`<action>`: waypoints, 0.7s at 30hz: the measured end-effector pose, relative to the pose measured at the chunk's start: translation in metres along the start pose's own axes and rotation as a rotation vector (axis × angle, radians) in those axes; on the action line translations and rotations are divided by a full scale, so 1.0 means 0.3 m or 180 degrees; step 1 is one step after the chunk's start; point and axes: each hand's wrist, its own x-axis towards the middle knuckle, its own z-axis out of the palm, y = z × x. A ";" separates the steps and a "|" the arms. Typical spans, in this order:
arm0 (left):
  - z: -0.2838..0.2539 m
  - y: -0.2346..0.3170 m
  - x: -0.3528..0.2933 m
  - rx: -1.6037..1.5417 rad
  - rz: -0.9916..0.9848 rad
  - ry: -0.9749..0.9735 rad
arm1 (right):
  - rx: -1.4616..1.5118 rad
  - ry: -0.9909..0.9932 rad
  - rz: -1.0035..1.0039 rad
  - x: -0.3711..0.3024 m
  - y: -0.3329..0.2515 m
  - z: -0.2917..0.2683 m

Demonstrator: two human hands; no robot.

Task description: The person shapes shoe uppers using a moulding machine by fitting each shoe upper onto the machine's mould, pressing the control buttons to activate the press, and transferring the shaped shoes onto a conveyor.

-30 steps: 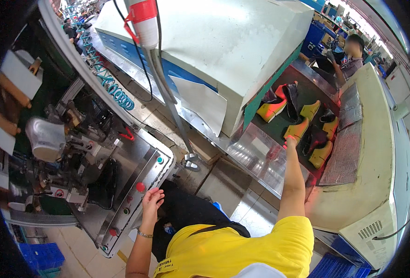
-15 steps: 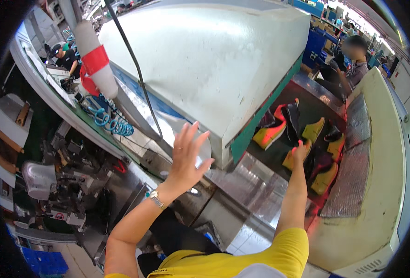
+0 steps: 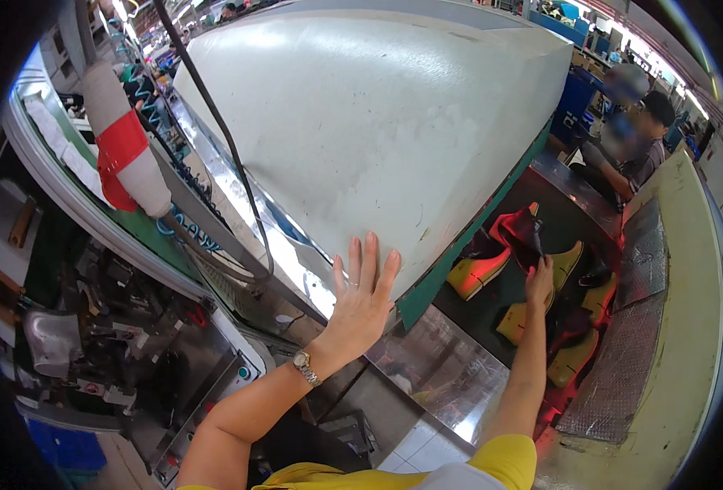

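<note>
My left hand (image 3: 360,314), with a watch at the wrist, has its fingers spread over the near corner of the white machine hood (image 3: 378,147). It holds nothing, and its fingertips look laid on the hood. My right hand (image 3: 540,282) reaches in under the hood among shoes with yellow wedge soles. Its fingers are closed at the near end of a narrow dark piece, possibly part of a shoe; what they grip is not clear. Just below that hand lies a yellow wedge sole (image 3: 512,322). A red-lit wedge shoe (image 3: 477,273) lies to its left.
The dark belt (image 3: 459,314) carries several shoes under red light. On the right stands a cream panel with a silvery pad (image 3: 611,367). A metal ledge (image 3: 443,359) borders the belt. A co-worker (image 3: 643,155) is beyond it. A black cable (image 3: 214,106) hangs at left.
My left hand has moved right and onto the hood's corner. My right hand has shifted from the yellow wedge sole farther up toward the dark shoe. The view has turned slightly.
</note>
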 end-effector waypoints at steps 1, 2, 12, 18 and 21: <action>-0.005 -0.011 -0.005 -0.0011 -0.0025 0.0050 | 0.0032 -0.0150 -0.0016 0.067 -0.115 -0.107; -0.004 -0.012 -0.005 -0.0078 -0.0019 0.0111 | -0.0001 -0.0284 -0.0027 0.118 -0.194 -0.233; -0.011 -0.023 -0.016 -0.0043 -0.0003 0.0304 | 0.0357 -0.1503 -0.0416 0.184 -0.394 -0.755; 0.008 -0.014 -0.026 0.0069 -0.0017 0.0263 | 0.0152 -0.0471 -0.0526 0.343 -0.398 -0.543; -0.012 0.014 -0.022 0.0107 0.0063 0.0521 | 0.0715 -0.0501 -0.0492 0.377 -0.308 -0.371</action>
